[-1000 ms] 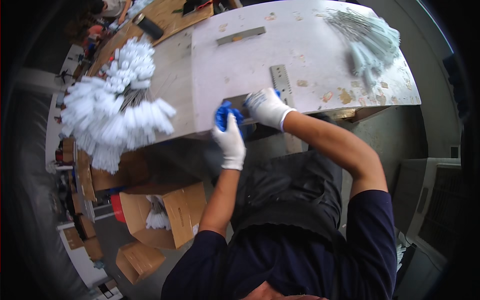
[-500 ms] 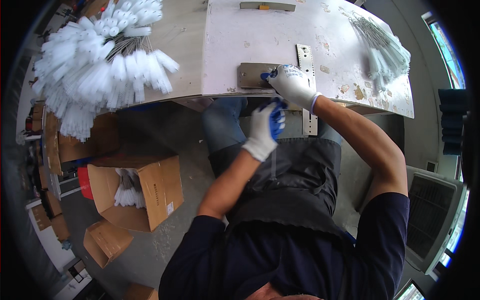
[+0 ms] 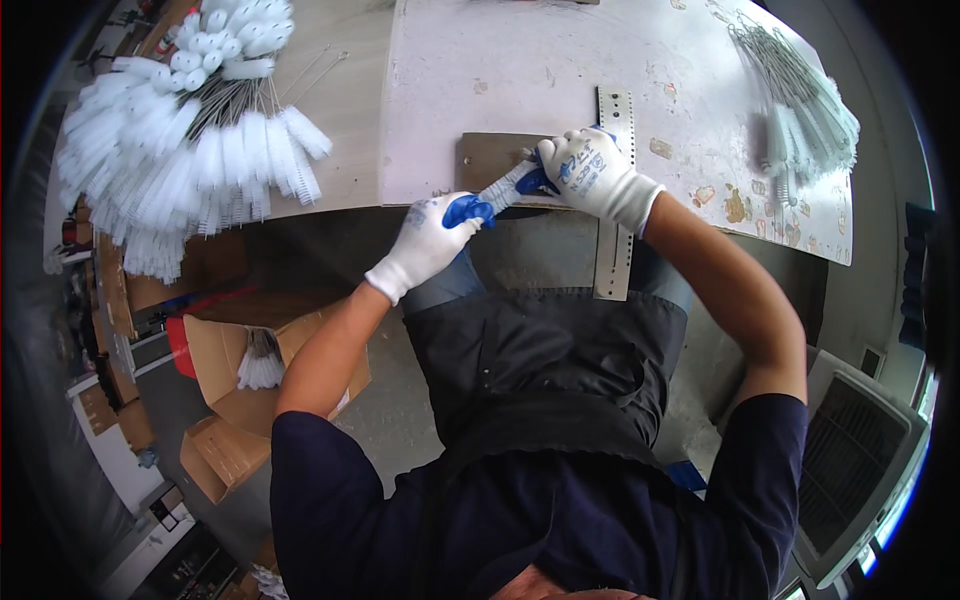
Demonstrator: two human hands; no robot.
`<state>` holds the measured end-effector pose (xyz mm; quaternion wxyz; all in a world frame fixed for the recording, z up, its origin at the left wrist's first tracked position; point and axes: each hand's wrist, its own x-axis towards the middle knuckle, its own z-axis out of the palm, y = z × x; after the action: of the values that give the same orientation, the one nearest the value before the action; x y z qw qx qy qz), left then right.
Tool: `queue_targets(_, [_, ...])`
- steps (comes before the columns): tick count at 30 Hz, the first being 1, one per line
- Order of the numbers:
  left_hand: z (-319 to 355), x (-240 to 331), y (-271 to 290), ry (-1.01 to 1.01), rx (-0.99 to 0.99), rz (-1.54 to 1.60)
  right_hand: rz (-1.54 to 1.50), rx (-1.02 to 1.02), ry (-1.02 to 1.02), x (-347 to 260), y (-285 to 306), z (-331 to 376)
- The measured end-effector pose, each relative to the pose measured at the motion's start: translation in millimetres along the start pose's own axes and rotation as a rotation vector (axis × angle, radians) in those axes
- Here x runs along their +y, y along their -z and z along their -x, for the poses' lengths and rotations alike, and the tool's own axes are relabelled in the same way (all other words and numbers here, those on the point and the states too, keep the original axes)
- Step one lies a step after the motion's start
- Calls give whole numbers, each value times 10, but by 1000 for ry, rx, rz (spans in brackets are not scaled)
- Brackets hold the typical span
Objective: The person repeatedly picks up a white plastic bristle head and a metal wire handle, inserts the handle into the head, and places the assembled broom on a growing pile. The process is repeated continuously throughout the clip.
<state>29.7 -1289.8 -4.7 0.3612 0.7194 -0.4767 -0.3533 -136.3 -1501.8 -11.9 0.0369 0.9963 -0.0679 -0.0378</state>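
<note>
From where I stand, the person's two gloved hands meet at the front edge of the table (image 3: 450,90), joined by one pale bristled brush (image 3: 508,192). The left hand (image 3: 432,232) has its grip curled round the lower end, just off that edge; the right hand (image 3: 590,172) is closed at the upper end, though its fingertips are tucked out of my sight. The brush slants up from left to right between them, probably held at both ends so it stays straight and can't swivel.

Behind it, a flat metal plate (image 3: 488,155) lies along the front edge, likely set there to be within easy reach. A perforated metal strip (image 3: 613,262) runs under or beside the right wrist and juts past the edge toward the black apron (image 3: 550,385); I can't tell how it's fastened.

A big heap of white brushes (image 3: 170,160) fills the table's left end, some heads overhanging the front edge. A smaller bundle (image 3: 805,120) lies by the right edge, wire stems together toward the back corner, perhaps to stop them tangling. The gap between the two piles seems to give the hands working room.
</note>
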Motion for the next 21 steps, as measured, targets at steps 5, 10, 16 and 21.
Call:
queue_targets(5, [344,143,-12,-304,511,-605,-138,50,-171,-165,16,64])
queue_targets(10, [709,116,-687,340,582,890,-172,39,-195,-196,142,71])
queue_targets(16, [68,160,-792,216,881,1220,-165,20,-180,-175,158,46])
queue_targets(21, [-552,326,-565,149,985,1183,-258,60,-148,-102,124,26])
